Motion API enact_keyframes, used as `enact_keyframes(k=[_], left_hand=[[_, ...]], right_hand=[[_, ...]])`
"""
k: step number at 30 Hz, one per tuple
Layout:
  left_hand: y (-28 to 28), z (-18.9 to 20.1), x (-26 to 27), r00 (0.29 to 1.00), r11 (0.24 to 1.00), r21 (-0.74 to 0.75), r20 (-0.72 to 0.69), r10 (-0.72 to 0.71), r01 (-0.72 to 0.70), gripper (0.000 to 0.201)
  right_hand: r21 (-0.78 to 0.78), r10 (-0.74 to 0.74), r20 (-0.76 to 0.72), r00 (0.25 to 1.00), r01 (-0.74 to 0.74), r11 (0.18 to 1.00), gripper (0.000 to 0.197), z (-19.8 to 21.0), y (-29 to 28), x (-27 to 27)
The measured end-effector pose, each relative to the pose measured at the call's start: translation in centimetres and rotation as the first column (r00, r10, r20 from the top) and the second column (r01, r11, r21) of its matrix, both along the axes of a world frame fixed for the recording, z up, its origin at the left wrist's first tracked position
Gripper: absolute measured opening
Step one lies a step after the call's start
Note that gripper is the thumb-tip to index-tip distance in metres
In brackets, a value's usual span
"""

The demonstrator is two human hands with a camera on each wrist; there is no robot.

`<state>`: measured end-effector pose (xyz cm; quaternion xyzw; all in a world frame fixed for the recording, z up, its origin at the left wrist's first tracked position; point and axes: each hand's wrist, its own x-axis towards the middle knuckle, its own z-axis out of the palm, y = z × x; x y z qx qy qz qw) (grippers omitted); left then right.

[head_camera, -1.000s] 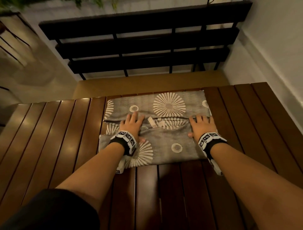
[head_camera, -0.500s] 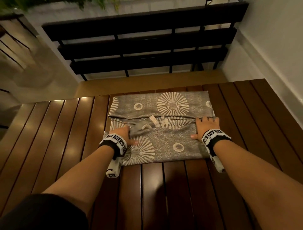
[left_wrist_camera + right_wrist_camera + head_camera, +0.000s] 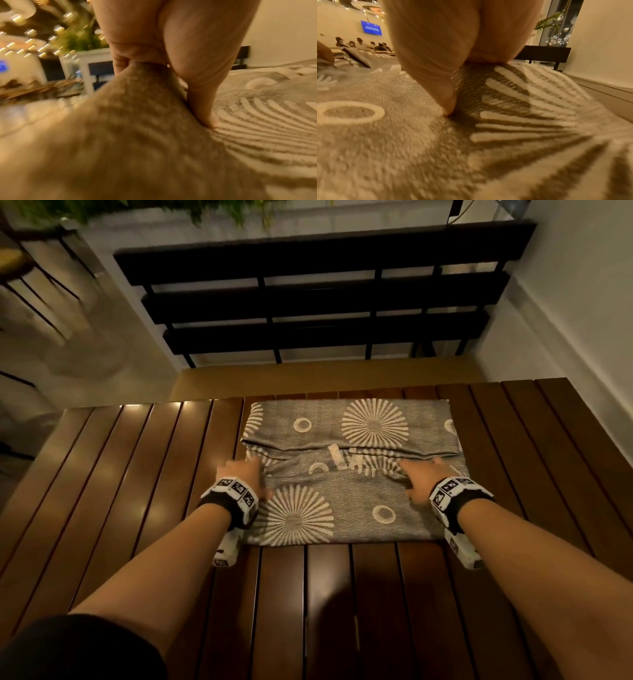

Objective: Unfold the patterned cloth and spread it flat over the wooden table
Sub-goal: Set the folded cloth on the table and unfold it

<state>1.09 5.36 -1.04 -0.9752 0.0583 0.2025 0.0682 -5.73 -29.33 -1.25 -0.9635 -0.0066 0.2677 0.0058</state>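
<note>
The patterned cloth (image 3: 349,501), grey with white sunbursts and rings, lies folded in a rectangle on the far middle of the wooden table (image 3: 120,474). My left hand (image 3: 248,474) is at the cloth's left edge, at the middle fold. In the left wrist view the left hand (image 3: 154,54) pinches a raised bunch of the cloth (image 3: 137,121) between thumb and fingers. My right hand (image 3: 419,479) sits near the right end of the same fold. In the right wrist view the right hand (image 3: 462,65) pinches a lifted layer of cloth (image 3: 513,94).
A black slatted bench (image 3: 325,302) with a tan seat (image 3: 325,374) stands just beyond the table's far edge. A white wall (image 3: 565,337) runs along the right. Bare table slats extend left, right and toward me. Several people sit far off in the right wrist view.
Both hands lay flat on the cloth's middle fold. The left slid to the left edge, the right shifted right, and now both have curled to pinch the upper layer.
</note>
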Motion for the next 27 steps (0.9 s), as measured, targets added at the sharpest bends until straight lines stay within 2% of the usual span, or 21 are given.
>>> enact_keyframes(k=[2,3,6,8,9,12,15,19,21,24,27], left_hand=[[-1.1,0.9,0.2,0.994,0.994,0.023,-0.013,-0.109,0.11,0.038],[-1.5,1.2,0.3,0.992,0.992,-0.024,-0.044,-0.122,0.121,0.031],[-1.8,1.6,-0.2,0.977,0.956,-0.285,-0.178,-0.119,0.065,0.025],[-1.3,1.6,-1.0,0.973,0.877,-0.48,-0.188,-0.132,0.026,0.022],[-0.9,1.5,-1.5,0.976,0.834,-0.552,-0.173,-0.132,0.015,0.024],[0.1,1.7,-3.6,0.971,0.734,-0.677,-0.201,-0.127,-0.044,0.05],[0.5,1.8,-6.7,0.949,0.72,-0.694,-0.245,-0.201,-0.026,0.062],[0.6,1.5,-10.4,0.934,0.747,-0.665,-0.271,-0.231,-0.009,0.051],[0.5,1.2,-12.3,0.935,0.759,-0.65,-0.297,-0.196,-0.047,0.05],[0.4,0.2,-15.5,0.947,0.795,-0.603,-0.287,-0.145,-0.061,0.057],[1.0,-0.7,-18.7,0.962,0.815,-0.579,-0.212,-0.175,0.021,0.057]], right_hand=[[0.043,-0.014,-0.016,1.0,0.014,0.999,0.057,0.8,0.4,0.0],[0.051,-0.01,-0.024,1.0,0.012,0.999,0.049,1.2,0.6,-0.1],[0.078,0.004,-0.018,1.0,-0.002,0.997,0.017,2.2,1.2,-1.3],[0.129,-0.036,0.001,0.999,0.036,0.991,0.015,2.6,1.3,-2.5],[0.165,-0.071,0.0,0.997,0.07,0.984,0.014,2.8,1.3,-3.2],[0.237,-0.148,-0.02,0.989,0.148,0.96,0.003,3.2,1.8,-5.6],[0.217,-0.13,-0.016,0.991,0.131,0.967,0.01,3.2,2.9,-8.0],[0.096,0.041,-0.056,0.998,-0.036,0.995,0.015,3.5,4.3,-11.4],[0.057,0.142,-0.036,0.989,-0.139,0.989,0.004,3.4,4.4,-13.4],[0.04,0.264,0.009,0.964,-0.264,0.964,0.025,2.7,4.0,-16.5],[0.031,0.361,0.013,0.933,-0.361,0.932,0.047,2.2,3.7,-20.0]])
